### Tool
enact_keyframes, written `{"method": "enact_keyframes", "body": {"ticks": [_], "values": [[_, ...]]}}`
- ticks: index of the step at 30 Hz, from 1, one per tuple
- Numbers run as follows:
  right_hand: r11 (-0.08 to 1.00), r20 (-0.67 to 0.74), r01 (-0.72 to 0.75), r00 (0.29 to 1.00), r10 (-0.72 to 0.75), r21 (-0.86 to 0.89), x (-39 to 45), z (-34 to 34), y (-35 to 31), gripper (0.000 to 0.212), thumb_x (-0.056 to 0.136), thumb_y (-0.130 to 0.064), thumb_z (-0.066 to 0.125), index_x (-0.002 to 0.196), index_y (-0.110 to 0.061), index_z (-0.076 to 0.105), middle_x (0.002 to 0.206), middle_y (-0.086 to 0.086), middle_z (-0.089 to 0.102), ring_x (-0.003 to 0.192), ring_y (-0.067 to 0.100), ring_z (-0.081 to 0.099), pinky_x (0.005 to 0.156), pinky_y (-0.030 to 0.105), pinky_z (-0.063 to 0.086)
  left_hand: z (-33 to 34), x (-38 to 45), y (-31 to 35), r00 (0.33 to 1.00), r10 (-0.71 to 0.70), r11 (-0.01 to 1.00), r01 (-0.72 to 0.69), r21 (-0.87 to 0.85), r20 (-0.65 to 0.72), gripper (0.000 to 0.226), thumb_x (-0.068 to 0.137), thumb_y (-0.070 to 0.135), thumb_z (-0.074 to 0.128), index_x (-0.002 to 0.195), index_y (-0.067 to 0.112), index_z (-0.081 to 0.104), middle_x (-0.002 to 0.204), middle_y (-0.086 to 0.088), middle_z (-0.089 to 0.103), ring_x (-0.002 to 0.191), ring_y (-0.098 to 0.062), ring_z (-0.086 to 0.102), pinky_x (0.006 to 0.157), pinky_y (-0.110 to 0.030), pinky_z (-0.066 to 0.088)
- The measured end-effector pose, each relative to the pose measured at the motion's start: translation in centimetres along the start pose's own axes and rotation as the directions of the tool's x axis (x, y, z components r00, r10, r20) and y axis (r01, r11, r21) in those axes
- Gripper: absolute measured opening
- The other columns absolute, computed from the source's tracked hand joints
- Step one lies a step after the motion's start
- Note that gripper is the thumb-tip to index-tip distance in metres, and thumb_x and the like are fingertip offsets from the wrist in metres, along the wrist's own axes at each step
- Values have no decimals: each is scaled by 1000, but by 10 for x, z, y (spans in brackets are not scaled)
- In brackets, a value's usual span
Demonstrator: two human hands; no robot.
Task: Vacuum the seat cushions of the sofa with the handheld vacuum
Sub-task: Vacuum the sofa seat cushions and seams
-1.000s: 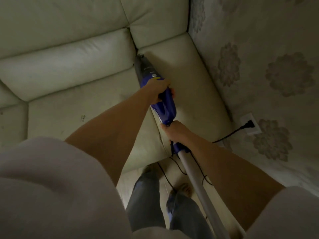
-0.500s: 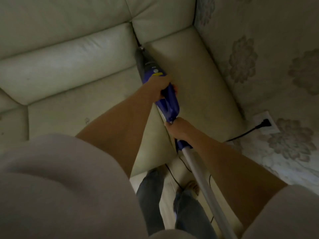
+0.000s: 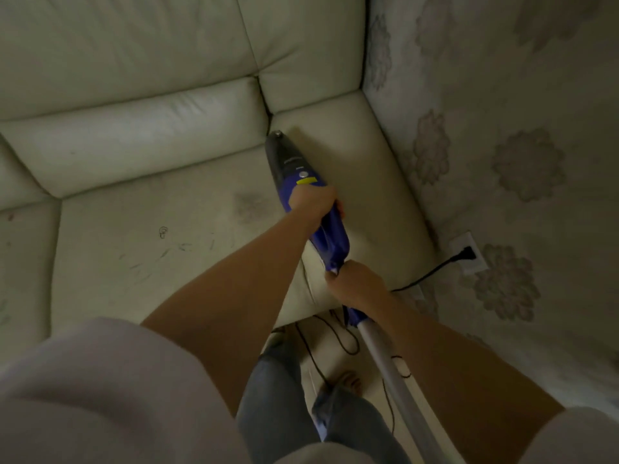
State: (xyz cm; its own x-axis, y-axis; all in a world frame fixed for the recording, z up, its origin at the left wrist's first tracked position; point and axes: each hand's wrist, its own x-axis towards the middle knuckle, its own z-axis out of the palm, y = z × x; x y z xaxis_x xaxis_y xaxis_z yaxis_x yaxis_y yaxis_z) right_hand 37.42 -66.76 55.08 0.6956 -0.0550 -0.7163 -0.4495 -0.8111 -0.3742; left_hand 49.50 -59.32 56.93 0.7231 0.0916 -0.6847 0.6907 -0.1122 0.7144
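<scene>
Hands (image 3: 313, 199) on vacuum (image 3: 303, 182), cream sofa (image 3: 150, 236)

To my left the pale cream leather seat cushion (image 3: 140, 249) lies bare across the middle of the frame, so I have open passage there. At the top, the padded cream backrest (image 3: 134, 142) closes that way off. The floral-patterned wall (image 3: 502, 128) boxes in the right side, tight against the narrow end cushion (image 3: 361, 169). The blue and black handheld vacuum (image 3: 301, 192) fills the seam between the cushions. At lower right, a black power cord (image 3: 425, 279) runs from the wall outlet (image 3: 469, 252) and loops over the floor.
</scene>
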Motion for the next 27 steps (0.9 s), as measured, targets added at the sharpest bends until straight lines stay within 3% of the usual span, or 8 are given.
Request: {"method": "enact_keyframes", "body": {"ticks": [2,4,8,10,14,17,22,27], "values": [[999,10,13,1000,-13,37,-11,-4,17,39,97,-36,36,64,-17,39,60,1,44,52,13,40,57,26,36,16,-18,-2,999,26,998,-24,62,-23,46,80,6,55,34,11,55,38,1,57,49,-17,60,50,-23,56],[999,-9,30,1000,-30,45,-23,-6,41,39,97,-34,38,62,-17,38,57,1,41,50,13,38,56,27,34,35,-40,-7,997,60,994,-56,95,-38,37,81,7,54,44,11,53,39,3,57,49,-14,58,41,-18,46],[993,-109,36,994,-24,110,-40,-9,78,38,97,-35,41,62,-19,39,57,0,42,49,13,39,55,25,36,66,-72,-14,991,128,989,-126,80,-24,33,81,8,56,48,10,54,42,1,59,71,-29,69,69,-35,60],[993,-139,32,990,-16,114,-45,-17,88,38,97,-37,42,64,-19,40,58,0,45,50,13,41,52,23,36,77,-84,-10,985,171,984,-171,56,1,32,82,8,57,50,9,54,39,0,58,74,-34,70,75,-43,60],[992,-161,66,986,-48,106,-43,-34,89,37,97,-43,41,71,-17,46,62,2,50,52,13,47,55,24,41,81,-91,6,982,188,982,-188,-7,-24,29,81,8,59,53,6,55,37,-1,57,67,-32,66,74,-49,59],[995,-182,98,979,-94,13,-38,-41,78,40,97,-45,39,67,-18,44,61,1,49,54,14,47,61,28,43,73,-91,18,984,159,986,-163,-42,-79,25,83,10,60,59,6,55,35,1,56,64,-29,66,76,-45,60],[984,-219,136,963,-159,-118,-25,-48,48,43,98,-46,38,64,-19,40,60,-2,45,51,11,43,57,26,38,46,-79,37,985,131,984,-144,-108,-116,15,85,11,60,74,4,54,35,2,55,43,-17,59,69,-40,61],[987,-217,124,965,-144,-104,-14,-48,24,43,98,-44,37,62,-20,37,59,-2,44,50,11,41,60,28,39,28,-61,49,988,122,988,-130,-84,-91,13,87,12,62,91,1,58,53,-5,61,42,-15,59,67,-36,62]]}}
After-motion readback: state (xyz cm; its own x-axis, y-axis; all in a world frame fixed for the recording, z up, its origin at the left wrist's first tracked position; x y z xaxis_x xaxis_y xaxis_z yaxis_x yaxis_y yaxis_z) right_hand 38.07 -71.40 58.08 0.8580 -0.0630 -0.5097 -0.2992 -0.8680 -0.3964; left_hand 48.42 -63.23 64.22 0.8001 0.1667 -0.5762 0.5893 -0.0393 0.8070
